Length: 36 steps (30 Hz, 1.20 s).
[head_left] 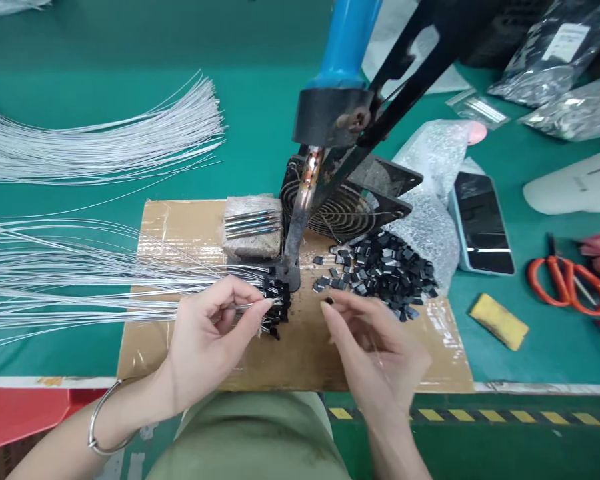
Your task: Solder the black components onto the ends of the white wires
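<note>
Head view (only one): L hand [217, 340] has thumb & index tips together, pinched on what looks like a white wire [155, 310], just beside the bunch of black wire ends [280, 300]. R hand [380, 347], a bit blurred, has thumb & index nearly meeting on a small black piece [329, 301]; its other fingers curl in behind & can't tell if they grip anything. Hands are apart, both over the cardboard [305, 360]. Loose pile of black pieces [390, 270] sits beyond R hand, a few strays toward the middle. Soldering iron [307, 180] slants down w/ its lower end close to the black ends; can't tell if it's hot. If it is, main risk imo: L knuckles or wire coating drifting up against it, esp. w/ fingers working this near → burn or melted ends. Block w/ thin metal rods [253, 227] is right by the iron; a bump there could roll rods off. Black piece is tiny & only fingertip-held, so a slight slip could drop it, hard to pick out among the strays. Wires run off L edge in a loose spread, so a tug or sleeve catch might cross strands or drag the bunch askew. Fan [340, 207] stands behind the pile; can't tell if running, but a nudge could scatter pieces.
</note>
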{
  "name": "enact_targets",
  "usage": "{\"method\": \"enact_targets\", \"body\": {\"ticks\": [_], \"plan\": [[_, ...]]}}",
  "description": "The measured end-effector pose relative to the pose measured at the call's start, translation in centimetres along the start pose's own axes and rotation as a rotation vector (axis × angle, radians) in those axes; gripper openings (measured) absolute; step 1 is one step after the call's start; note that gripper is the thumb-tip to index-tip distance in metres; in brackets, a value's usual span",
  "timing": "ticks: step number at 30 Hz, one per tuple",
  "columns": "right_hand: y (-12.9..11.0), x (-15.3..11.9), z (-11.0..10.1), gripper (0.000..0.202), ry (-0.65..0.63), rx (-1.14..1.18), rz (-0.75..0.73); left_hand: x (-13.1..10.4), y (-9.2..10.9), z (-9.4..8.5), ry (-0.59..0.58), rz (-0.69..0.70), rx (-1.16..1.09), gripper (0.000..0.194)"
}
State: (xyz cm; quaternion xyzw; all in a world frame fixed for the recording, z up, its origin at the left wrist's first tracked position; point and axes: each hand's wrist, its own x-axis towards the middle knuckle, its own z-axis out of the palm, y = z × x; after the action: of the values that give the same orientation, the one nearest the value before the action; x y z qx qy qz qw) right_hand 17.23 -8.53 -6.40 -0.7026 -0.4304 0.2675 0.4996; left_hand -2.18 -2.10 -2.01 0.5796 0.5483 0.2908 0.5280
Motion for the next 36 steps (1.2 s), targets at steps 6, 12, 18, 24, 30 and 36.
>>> {"method": "enact_targets", "body": {"ticks": [6, 12, 18, 24, 30, 36], "plan": [[2.0, 1.9, -1.8, 0.004, -0.038, -0.597, -0.538, -0.2, -0.1, 0.0, -0.007, 0.026, -0.029, 0.007], [2.2, 1.8, -1.5, 0.008, -0.030, -0.575, -0.534, -0.3, -0.2, -0.1, -0.014, 0.018, 0.003, 0.008], [0.7, 0.3, -1.0, 0.006, -0.065, 0.013, 0.091, -0.2, 0.1, -0.1, 0.005, 0.036, 0.042, 0.008], [-1.1, 0.3, -0.2, 0.007, -0.060, 0.270, 0.093, -0.1, 0.5, -0.2, 0.005, 0.038, 0.051, 0.009], [-2.5, 0.4, 1.4, 0.017, -0.128, 0.429, 0.162, 0.0, 0.9, -0.4, -0.004, 0.039, 0.033, 0.008], [-3.2, 0.2, 2.5, 0.018, -0.211, 0.544, 0.213, 0.1, 1.8, -0.7, -0.035, 0.006, 0.012, 0.009]]}}
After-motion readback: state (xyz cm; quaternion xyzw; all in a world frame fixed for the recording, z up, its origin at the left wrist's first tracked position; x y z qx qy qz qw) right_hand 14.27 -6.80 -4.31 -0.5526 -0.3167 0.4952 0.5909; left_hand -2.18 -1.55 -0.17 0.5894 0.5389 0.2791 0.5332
